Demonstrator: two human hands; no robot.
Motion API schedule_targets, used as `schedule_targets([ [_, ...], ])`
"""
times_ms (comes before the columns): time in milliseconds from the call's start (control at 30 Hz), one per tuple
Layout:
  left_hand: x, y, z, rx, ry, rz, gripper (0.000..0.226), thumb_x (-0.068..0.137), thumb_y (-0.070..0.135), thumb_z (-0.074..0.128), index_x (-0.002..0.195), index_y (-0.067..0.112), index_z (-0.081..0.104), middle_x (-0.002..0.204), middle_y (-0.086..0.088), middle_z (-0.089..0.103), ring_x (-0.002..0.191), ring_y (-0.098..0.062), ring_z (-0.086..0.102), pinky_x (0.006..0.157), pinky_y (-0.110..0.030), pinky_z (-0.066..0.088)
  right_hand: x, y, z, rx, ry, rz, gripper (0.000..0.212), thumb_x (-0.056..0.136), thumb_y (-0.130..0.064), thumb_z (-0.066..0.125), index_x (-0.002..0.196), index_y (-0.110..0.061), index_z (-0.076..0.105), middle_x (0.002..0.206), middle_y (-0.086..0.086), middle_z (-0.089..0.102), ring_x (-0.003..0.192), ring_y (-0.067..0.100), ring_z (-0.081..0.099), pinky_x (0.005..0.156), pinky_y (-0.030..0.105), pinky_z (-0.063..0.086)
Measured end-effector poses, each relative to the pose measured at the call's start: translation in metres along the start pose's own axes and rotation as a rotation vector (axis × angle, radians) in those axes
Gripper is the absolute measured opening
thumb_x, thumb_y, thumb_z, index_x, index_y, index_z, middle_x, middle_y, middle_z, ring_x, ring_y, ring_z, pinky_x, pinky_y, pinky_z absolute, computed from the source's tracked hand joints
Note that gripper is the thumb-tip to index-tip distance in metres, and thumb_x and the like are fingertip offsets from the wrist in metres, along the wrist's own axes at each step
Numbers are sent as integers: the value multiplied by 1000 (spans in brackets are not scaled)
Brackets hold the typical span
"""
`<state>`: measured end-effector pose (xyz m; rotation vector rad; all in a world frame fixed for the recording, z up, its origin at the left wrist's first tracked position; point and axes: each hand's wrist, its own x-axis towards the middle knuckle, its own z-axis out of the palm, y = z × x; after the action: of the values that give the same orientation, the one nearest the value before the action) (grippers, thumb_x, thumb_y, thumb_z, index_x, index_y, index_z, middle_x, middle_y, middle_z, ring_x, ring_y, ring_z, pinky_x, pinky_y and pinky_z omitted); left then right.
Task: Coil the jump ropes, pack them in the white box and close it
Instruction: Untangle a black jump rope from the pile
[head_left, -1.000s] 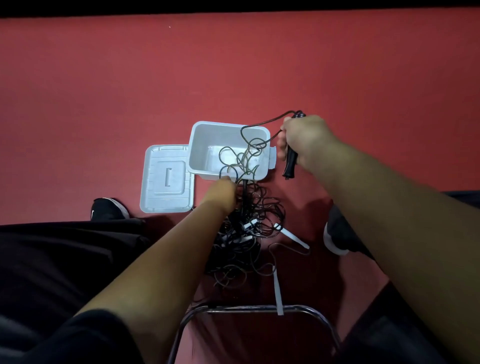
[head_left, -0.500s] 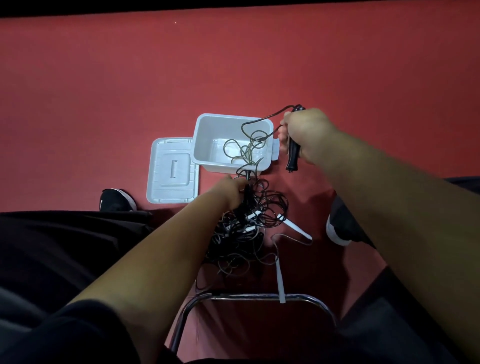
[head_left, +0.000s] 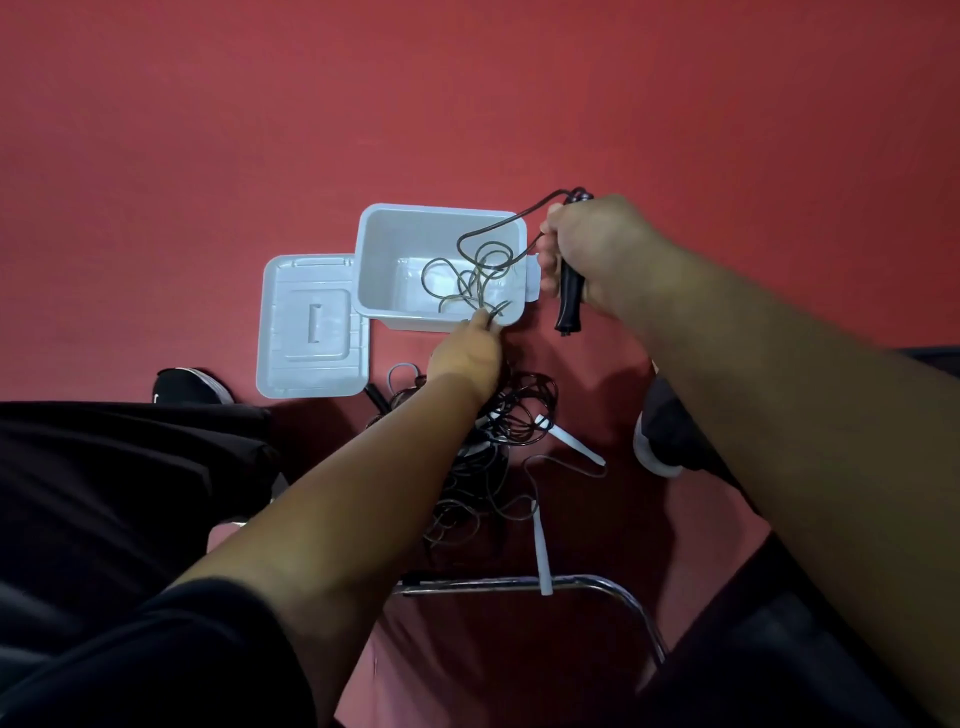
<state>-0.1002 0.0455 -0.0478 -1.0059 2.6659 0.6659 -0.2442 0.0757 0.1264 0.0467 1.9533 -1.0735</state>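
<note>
The white box (head_left: 384, 270) sits on the red floor (head_left: 208, 130), and its top is open. Its lid (head_left: 311, 332) lies flat on the floor, touching the left side of the box.

The right hand (head_left: 597, 249) is just beside the right side of the box. Its fingers (head_left: 548, 265) are curled tight round a black handle (head_left: 569, 306), and the handle points down. A thin dark rope (head_left: 483, 260) comes out of the top of the handle and hangs in loose loops over the open box. I cannot tell if the loops touch the bottom of the box.

The left hand (head_left: 465, 358) is at the near edge of the box. Its fingers (head_left: 480, 322) pinch the rope there.

Under the left arm is a messy pile of ropes (head_left: 519, 415), all tangled up on the floor. Two white handles stick out of the pile, one (head_left: 571, 444) to the right and one (head_left: 541, 551) lower down. The lower one lies across a shiny metal bar (head_left: 467, 586).

A black shoe (head_left: 189, 384) is left of the pile, near the lid. Another shoe (head_left: 657, 447) is on the right.
</note>
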Motion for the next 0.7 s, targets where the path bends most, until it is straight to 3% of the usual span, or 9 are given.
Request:
schedule_targets([
  [67, 0, -2, -1, -26, 52, 31, 31, 107, 38, 35, 126, 22, 54, 126, -11, 58, 114, -36, 59, 94, -46, 44, -1, 0, -2, 7, 3, 1, 15, 107, -19, 53, 104, -11, 66, 70, 1, 62, 47, 14, 57, 46, 27, 52],
  [267, -8, -27, -10, -153, 56, 21, 22, 95, 19, 66, 114, 18, 78, 119, -7, 66, 111, -29, 63, 97, -35, 52, -6, 2, -4, -25, 4, -34, 18, 108, -20, 52, 111, -10, 67, 77, 3, 65, 54, 15, 60, 50, 28, 55],
  [367, -20, -26, -25, -316, 68, -64, 9, 91, 15, 74, 88, 20, 80, 93, 1, 75, 79, -19, 70, 79, -29, 57, -9, -1, -6, -30, -1, -42, 21, 107, -20, 51, 115, -10, 68, 76, 3, 65, 55, 15, 61, 51, 28, 55],
  [467, -32, -26, -38, -501, 83, -130, 15, 84, 11, 75, 86, 21, 64, 76, 5, 72, 63, -11, 65, 61, -26, 53, -14, -2, -7, -21, -13, -55, 21, 106, -16, 48, 114, -11, 67, 77, 3, 64, 53, 15, 59, 54, 30, 55],
  [567, -43, -26, -45, -516, -37, -68, 26, 78, 1, 73, 92, 20, 61, 78, 4, 70, 68, -13, 64, 65, -26, 52, -21, -1, -7, -16, -33, -61, 18, 108, -14, 45, 104, -12, 63, 77, 3, 61, 51, 14, 56, 55, 29, 53],
  [633, -49, -31, -42, -565, -238, -55, 33, 79, -14, 68, 97, 14, 70, 77, 5, 68, 67, -9, 61, 66, -22, 50, -25, -2, -6, -9, -43, -62, 18, 108, -12, 44, 99, -13, 59, 75, 4, 58, 50, 15, 54, 53, 28, 50],
  [700, -56, -37, -39, -479, -441, -49, 41, 79, -14, 73, 102, 20, 77, 81, 9, 73, 71, -4, 66, 71, -17, 51, -28, -6, -6, 3, -51, -66, 18, 109, -13, 44, 97, -14, 57, 74, 3, 55, 50, 15, 51, 50, 26, 47],
])
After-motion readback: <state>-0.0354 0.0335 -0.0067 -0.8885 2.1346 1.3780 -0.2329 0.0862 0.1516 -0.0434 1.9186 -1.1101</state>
